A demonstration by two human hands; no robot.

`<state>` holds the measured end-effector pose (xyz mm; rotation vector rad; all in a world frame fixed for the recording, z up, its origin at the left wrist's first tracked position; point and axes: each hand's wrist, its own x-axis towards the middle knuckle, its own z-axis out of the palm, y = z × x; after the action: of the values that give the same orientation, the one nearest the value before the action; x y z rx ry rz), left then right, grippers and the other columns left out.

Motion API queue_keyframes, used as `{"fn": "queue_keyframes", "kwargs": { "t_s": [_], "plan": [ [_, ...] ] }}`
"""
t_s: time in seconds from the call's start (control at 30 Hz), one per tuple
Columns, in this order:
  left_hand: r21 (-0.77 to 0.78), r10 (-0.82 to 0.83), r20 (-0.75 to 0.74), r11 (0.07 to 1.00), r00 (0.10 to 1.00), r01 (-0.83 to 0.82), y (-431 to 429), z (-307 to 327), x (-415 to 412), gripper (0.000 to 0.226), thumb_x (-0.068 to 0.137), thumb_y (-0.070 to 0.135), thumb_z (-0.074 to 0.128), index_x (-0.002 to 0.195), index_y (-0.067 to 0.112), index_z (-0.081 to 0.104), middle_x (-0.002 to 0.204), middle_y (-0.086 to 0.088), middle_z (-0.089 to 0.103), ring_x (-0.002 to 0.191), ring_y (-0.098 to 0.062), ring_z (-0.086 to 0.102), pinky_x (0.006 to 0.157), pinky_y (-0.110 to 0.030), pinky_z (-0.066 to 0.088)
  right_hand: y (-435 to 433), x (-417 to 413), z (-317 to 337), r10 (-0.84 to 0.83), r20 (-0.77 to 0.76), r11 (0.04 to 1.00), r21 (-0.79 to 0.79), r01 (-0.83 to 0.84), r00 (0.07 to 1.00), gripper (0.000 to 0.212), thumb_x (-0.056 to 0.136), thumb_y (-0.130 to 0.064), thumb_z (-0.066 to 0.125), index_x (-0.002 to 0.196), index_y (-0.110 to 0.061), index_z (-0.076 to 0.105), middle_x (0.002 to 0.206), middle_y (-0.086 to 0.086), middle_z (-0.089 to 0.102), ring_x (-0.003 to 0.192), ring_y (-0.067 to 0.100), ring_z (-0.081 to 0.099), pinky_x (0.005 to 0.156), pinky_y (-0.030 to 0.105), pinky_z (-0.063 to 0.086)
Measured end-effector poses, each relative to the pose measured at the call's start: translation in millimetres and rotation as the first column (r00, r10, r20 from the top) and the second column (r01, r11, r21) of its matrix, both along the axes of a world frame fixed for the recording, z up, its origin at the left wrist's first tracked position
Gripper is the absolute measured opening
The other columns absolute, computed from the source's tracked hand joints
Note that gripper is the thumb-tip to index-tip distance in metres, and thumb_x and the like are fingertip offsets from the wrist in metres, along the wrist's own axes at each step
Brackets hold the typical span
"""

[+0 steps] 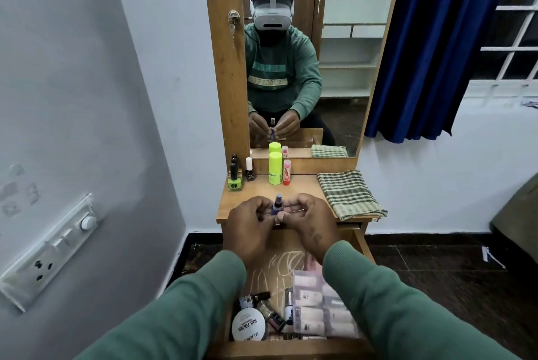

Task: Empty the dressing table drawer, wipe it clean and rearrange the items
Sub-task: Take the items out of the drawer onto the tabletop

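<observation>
1. Emptying is judged to be the step in hand: a small blue bottle (278, 205) is pinched between the curled fingers (297, 205) of the left hand (251, 224) and the right hand (308, 221), in the middle of the frame, over the front of the table (305, 193).
2. The bottle should be kept upright and set beside the green nail polish (235, 179) and the neon bottle (275, 169), not on the checked cloth (349, 193).
3. It should be released only once it stands firm.
4. A round tin (249, 324) and a clear box (323, 310) lie in the open drawer (291, 349) at the bottom; they are judged to come next.

Pale walls (72, 97) meet a dark floor (436, 272); a blue curtain (431, 54) hangs beside a barred window (512, 39).
</observation>
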<state>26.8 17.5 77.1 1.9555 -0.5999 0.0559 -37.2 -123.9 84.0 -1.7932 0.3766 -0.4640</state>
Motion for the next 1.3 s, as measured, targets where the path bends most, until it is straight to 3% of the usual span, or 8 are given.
{"fn": "queue_keyframes", "kwargs": {
  "t_s": [0.33, 0.43, 0.53, 0.73, 0.93, 1.03, 1.17, 1.3],
  "plan": [
    [0.030, 0.073, -0.014, 0.997, 0.997, -0.072, -49, 0, 51, 0.023, 0.093, 0.011, 0.076, 0.115, 0.015, 0.079, 0.099, 0.005, 0.078, 0.086, -0.003, 0.069, 0.086, -0.031, 0.061, -19, 55, -7, -0.206, 0.043, 0.978, -0.017, 0.206, 0.978, 0.019, 0.082, -0.009, 0.083, 0.099, -0.016, 0.079, 0.084, -0.006, 0.077, 0.080, 0.007, 0.073, 0.078, 0.027, 0.061],
    [0.057, 0.107, -0.011, 0.993, 0.994, -0.106, -58, -4, 62, 0.029, 0.093, 0.011, 0.077, 0.122, 0.012, 0.076, 0.112, -0.001, 0.078, 0.089, -0.005, 0.065, 0.081, -0.011, 0.049, -24, 68, -13, -0.228, 0.041, 0.972, -0.052, 0.230, 0.973, 0.018, 0.083, -0.012, 0.083, 0.100, -0.017, 0.079, 0.085, -0.009, 0.076, 0.081, 0.003, 0.071, 0.075, 0.020, 0.057],
    [0.038, 0.140, -0.050, 0.990, 0.989, -0.139, -65, -13, 72, 0.027, 0.092, 0.011, 0.078, 0.119, 0.010, 0.078, 0.110, -0.002, 0.079, 0.079, 0.008, 0.059, 0.067, 0.004, 0.038, -26, 79, -21, -0.282, 0.015, 0.956, -0.086, 0.282, 0.959, 0.013, 0.084, -0.014, 0.082, 0.095, -0.020, 0.078, 0.084, -0.010, 0.075, 0.080, 0.002, 0.069, 0.075, 0.022, 0.056],
    [-0.004, 0.190, -0.138, 0.981, 0.972, -0.192, -76, -17, 82, 0.013, 0.088, 0.010, 0.082, 0.099, 0.016, 0.078, 0.081, 0.011, 0.073, 0.075, 0.000, 0.067, 0.063, -0.006, 0.046, -26, 96, -26, -0.403, -0.041, 0.910, -0.124, 0.395, 0.914, 0.012, 0.083, -0.016, 0.083, 0.084, -0.023, 0.074, 0.076, -0.011, 0.071, 0.074, 0.004, 0.067, 0.076, 0.029, 0.058],
    [-0.026, 0.238, -0.144, 0.969, 0.960, -0.244, -81, -20, 89, 0.013, 0.083, 0.009, 0.085, 0.083, 0.018, 0.075, 0.073, 0.007, 0.072, 0.067, -0.009, 0.067, 0.068, -0.026, 0.058, -26, 104, -28, -0.483, -0.089, 0.873, -0.126, 0.471, 0.871, 0.014, 0.085, -0.018, 0.082, 0.077, -0.023, 0.070, 0.072, -0.012, 0.071, 0.069, 0.003, 0.067, 0.073, 0.025, 0.054],
    [-0.038, 0.278, -0.176, 0.957, 0.944, -0.289, -79, -22, 88, 0.018, 0.082, 0.013, 0.087, 0.075, 0.018, 0.072, 0.071, 0.003, 0.072, 0.069, -0.020, 0.071, 0.072, -0.040, 0.063, -24, 105, -29, -0.517, -0.100, 0.855, -0.109, 0.507, 0.850, 0.018, 0.082, -0.022, 0.083, 0.073, -0.023, 0.068, 0.069, -0.011, 0.071, 0.070, 0.009, 0.068, 0.081, 0.036, 0.058],
    [-0.015, 0.218, -0.155, 0.975, 0.964, -0.223, -63, -21, 73, 0.019, 0.084, 0.012, 0.085, 0.075, 0.018, 0.070, 0.072, 0.001, 0.073, 0.074, -0.026, 0.073, 0.072, -0.042, 0.063, -19, 84, -25, -0.423, -0.029, 0.898, -0.151, 0.414, 0.906, 0.018, 0.082, -0.015, 0.081, 0.072, -0.021, 0.067, 0.070, -0.008, 0.070, 0.070, 0.010, 0.067, 0.074, 0.032, 0.058],
    [0.062, 0.083, -0.024, 0.995, 0.996, -0.082, -19, -20, 43, 0.012, 0.091, 0.014, 0.077, 0.083, 0.020, 0.070, 0.077, 0.004, 0.071, 0.076, -0.018, 0.068, 0.070, -0.034, 0.058, -2, 41, -32, -0.203, 0.056, 0.891, -0.403, 0.209, 0.977, 0.012, 0.086, -0.018, 0.079, 0.082, -0.022, 0.069, 0.077, -0.010, 0.067, 0.072, 0.007, 0.063, 0.065, 0.025, 0.053]
  ]
}}
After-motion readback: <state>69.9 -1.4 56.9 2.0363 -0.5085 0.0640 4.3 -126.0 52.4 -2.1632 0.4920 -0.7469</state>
